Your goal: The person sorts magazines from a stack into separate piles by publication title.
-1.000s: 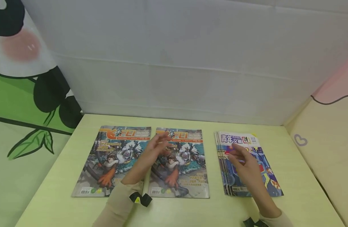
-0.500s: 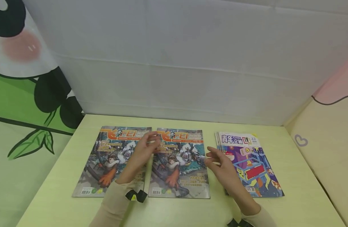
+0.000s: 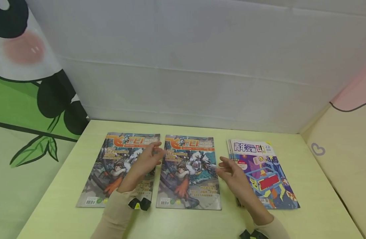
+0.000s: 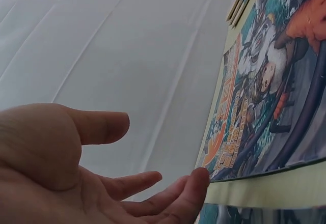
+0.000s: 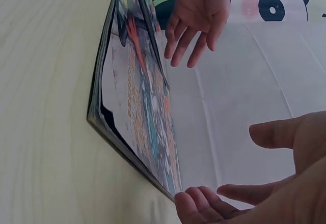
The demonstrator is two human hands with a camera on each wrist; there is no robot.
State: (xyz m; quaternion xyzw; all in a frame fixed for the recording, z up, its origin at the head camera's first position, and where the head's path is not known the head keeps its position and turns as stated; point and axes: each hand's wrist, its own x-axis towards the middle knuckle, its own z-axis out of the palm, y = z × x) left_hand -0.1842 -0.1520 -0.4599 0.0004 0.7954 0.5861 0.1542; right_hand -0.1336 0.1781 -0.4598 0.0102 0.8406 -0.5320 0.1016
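Two matching magazines with grey-teal covers and orange titles lie flat side by side: the left magazine (image 3: 111, 179) and the middle magazine (image 3: 188, 176). My left hand (image 3: 142, 164) hovers over the left magazine's right part, fingers relaxed and holding nothing. My right hand (image 3: 238, 177) is at the middle magazine's right edge, fingers loosely bent and holding nothing; it partly covers a stack of purple-blue magazines (image 3: 275, 176). In the right wrist view the right hand's fingertips (image 5: 191, 203) are near the corner of the middle magazine (image 5: 135, 96), with the left hand (image 5: 198, 15) across from it.
All the magazines lie on a pale wooden table (image 3: 188, 224). A white sheet (image 3: 185, 66) stands as a wall behind the table. Panels with cartoon prints stand at the left (image 3: 36, 99) and right (image 3: 350, 149).
My right hand has moved left, from over the purple-blue stack to the middle magazine's right edge. My left hand has shifted left, off the middle magazine to over the left one.
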